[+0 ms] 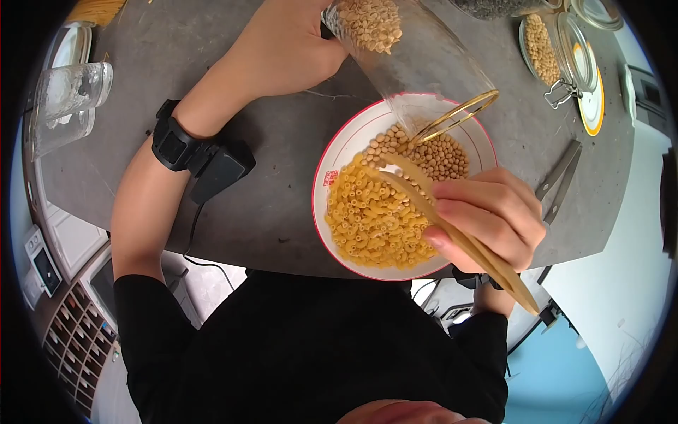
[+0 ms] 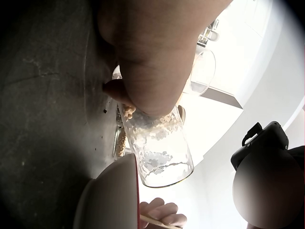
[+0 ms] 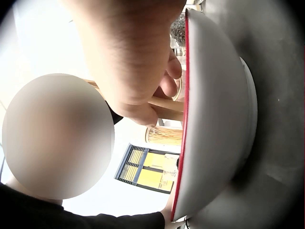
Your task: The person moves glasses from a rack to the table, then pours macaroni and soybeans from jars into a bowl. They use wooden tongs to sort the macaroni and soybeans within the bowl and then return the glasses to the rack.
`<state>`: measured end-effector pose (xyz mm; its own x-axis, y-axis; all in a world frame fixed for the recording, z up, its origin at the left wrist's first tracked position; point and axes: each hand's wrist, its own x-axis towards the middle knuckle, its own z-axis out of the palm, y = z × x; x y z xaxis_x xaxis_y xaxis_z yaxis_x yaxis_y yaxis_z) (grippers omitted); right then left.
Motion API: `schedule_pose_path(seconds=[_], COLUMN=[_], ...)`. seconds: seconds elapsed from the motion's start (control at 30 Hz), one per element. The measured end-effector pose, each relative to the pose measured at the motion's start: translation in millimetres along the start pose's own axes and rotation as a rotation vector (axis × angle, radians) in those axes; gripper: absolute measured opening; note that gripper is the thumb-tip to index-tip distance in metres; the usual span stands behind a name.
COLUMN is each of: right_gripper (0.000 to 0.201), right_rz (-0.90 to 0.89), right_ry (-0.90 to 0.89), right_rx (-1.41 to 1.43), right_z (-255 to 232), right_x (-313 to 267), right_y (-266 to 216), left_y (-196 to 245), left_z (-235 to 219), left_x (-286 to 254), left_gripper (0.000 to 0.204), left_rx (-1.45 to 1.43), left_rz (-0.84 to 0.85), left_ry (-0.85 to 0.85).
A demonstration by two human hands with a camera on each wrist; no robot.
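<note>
My left hand [image 1: 293, 49] grips a clear glass jar [image 1: 431, 63] near its base. The jar lies tilted, its gold-rimmed mouth over the bowl's far side, with pale, flake-like pieces [image 1: 371, 25] gathered at its base end. My right hand [image 1: 494, 219] pinches wooden tongs [image 1: 470, 244] whose tips reach into the bowl. A white bowl [image 1: 323, 212] with a red rim holds short yellow macaroni [image 1: 374, 219] on the near side and round tan chickpeas [image 1: 445, 157] at the far side. From the side, the right wrist view shows the bowl's outer wall [image 3: 214, 114].
At the back right, an open clip-top jar [image 1: 544, 53] of tan grains lies beside an orange-edged plate [image 1: 593, 106]. A flat metal utensil [image 1: 561, 173] lies right of the bowl. Empty-looking glassware [image 1: 70, 99] stands far left. A cable [image 1: 191, 237] hangs over the table's near edge.
</note>
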<state>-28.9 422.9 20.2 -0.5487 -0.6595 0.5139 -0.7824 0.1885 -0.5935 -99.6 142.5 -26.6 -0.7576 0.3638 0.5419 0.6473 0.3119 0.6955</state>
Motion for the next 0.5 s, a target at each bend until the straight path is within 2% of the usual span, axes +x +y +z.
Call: schedule_pose_path(seconds=[0.17, 0.23, 0.33, 0.5], right_gripper=[0.027, 0.028, 0.028, 0.028], right_rz=[-0.013, -0.018, -0.021, -0.028], right_ry=[0.050, 0.033, 0.022, -0.003], right_rx=[-0.054, -0.057, -0.038, -0.023], right_z=[-2, -1, -1, -2], right_x=[0, -1, 0, -1], right_y=[5, 6, 6, 4], left_y=[-1, -9, -13, -1], left_z=[0, 1, 2, -1], left_x=[-1, -1, -2, 0], left_gripper=[0.047, 0.047, 0.047, 0.048], left_rx=[0.005, -0.009, -0.013, -0.018], left_rz=[-0.033, 0.042, 0.057, 0.002], left_ry=[-0.009, 0.019, 0.021, 0.009])
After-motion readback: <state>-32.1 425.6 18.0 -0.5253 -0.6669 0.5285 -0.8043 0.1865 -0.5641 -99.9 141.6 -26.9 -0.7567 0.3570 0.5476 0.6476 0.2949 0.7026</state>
